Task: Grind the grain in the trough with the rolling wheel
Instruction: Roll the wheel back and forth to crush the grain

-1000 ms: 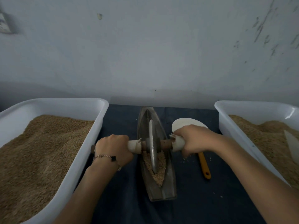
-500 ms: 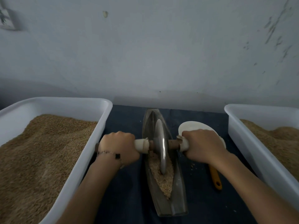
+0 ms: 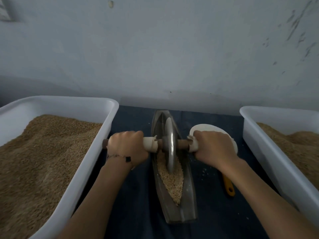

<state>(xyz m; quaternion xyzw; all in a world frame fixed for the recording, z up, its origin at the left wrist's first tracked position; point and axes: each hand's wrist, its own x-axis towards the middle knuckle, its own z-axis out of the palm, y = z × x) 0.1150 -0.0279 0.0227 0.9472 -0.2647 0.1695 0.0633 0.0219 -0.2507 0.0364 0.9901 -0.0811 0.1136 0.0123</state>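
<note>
A: Where does the narrow, boat-shaped metal trough [image 3: 187, 200] sit?

B: It lies lengthwise on the dark blue cloth [image 3: 138, 204], pointing away from the person toward the pale grey wall [image 3: 155, 49]. The tan crushed grain [image 3: 173, 183] fills the near part of its groove; the far end looks bare.

A: And the thin grey metal disc wheel [image 3: 170, 145]?

B: It stands upright on edge in the groove, about midway along the trough, its lower rim in the grain. A brown wooden axle [image 3: 183, 144] runs through its hub, with whitish wrapping on both sides.

A: What are the hands doing?

B: The left hand [image 3: 128, 147] is wrapped around the left stretch of the axle, knuckles up, fingers curled over it; the dark wooden tip pokes out past the hand. A thin chain bracelet with a dark charm [image 3: 127, 158] circles that wrist. The right hand [image 3: 214, 149] is curled the same way around the right stretch, clamped on the white wrapping.

A: What else is there?

B: A large white plastic tub of brown grain [image 3: 96, 152] stands just left of the trough, and a second white plastic tub of the same grain [image 3: 264, 152] stands to the right, cut by the frame edge. Between trough and right tub lies a round white scoop with a yellow-orange handle [image 3: 228, 186], partly hidden under the right hand and forearm. A few pale crumbs [image 3: 204, 172] dot the cloth beside the trough.
</note>
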